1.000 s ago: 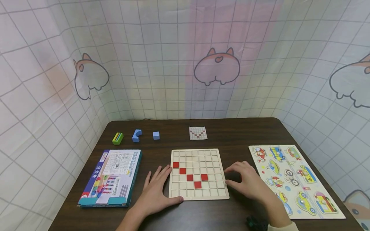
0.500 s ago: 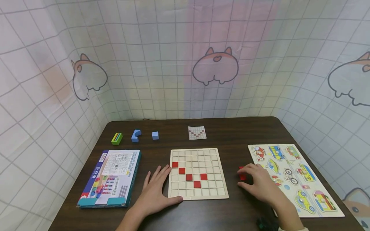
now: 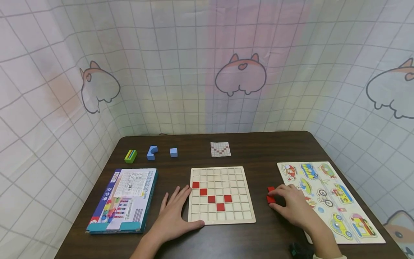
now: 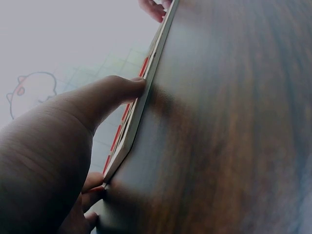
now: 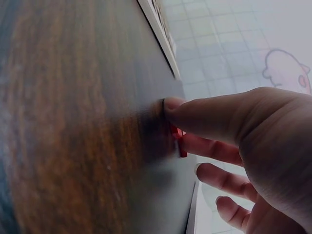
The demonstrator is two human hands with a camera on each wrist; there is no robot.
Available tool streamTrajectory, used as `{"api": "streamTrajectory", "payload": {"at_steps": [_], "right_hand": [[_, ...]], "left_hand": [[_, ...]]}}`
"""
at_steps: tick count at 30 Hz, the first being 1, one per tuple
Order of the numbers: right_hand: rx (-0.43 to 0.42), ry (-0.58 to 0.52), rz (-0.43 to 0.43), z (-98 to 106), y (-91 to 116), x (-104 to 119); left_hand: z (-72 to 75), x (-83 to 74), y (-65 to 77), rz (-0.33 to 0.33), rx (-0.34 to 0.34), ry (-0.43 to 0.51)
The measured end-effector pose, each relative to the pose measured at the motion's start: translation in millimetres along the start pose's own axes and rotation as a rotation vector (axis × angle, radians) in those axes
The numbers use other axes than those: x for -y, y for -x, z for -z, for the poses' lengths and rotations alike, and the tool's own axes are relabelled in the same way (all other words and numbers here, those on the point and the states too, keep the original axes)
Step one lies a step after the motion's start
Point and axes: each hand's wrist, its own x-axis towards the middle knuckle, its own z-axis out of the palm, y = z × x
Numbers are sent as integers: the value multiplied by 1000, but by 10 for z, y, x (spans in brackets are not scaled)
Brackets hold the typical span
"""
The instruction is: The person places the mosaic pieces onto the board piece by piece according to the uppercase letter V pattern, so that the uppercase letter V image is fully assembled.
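A square wooden grid board [image 3: 237,176] lies flat in front of me, with several red square tiles [image 3: 220,207] set in a slanting row that turns up at the right. My left hand [image 3: 174,216] spreads at its lower left corner. The left fingertips touch the side, and the thumb [image 4: 131,87] rests on the near edge. To the right of the board, my right hand [image 3: 293,205] has its thumb and index finger around a small red tile [image 3: 270,199]. A second red tile [image 3: 270,189] lies just behind it. The right wrist view shows red between thumb and index finger.
A picture puzzle board [image 3: 343,212] lies under and beside the right forearm. On the left is a boxed set [image 3: 129,201]. Along the back are a green block [image 3: 130,156], a blue arch block [image 3: 152,153], a blue cube [image 3: 173,152] and a pattern card [image 3: 221,149].
My right hand has moved right, from the board's right edge to the loose red tiles, and its thumb and index finger have closed in on one. The left hand keeps its place.
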Motion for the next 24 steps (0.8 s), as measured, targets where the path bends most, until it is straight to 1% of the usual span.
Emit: {"api": "streamTrajectory", "payload": {"at_steps": [5, 14, 20, 24], "right_hand": [[4, -2, 1, -6, -2, 8], [-21, -21, 23, -37, -14, 8], [-10, -26, 21, -47, -22, 16], [-12, -42, 29, -31, -47, 61]], "left_hand": [[-2, -3, 0, -1, 0, 8], [5, -15, -2, 3, 1, 12], [11, -18, 5, 3, 2, 19], [9, -12, 6, 0, -3, 14]]}}
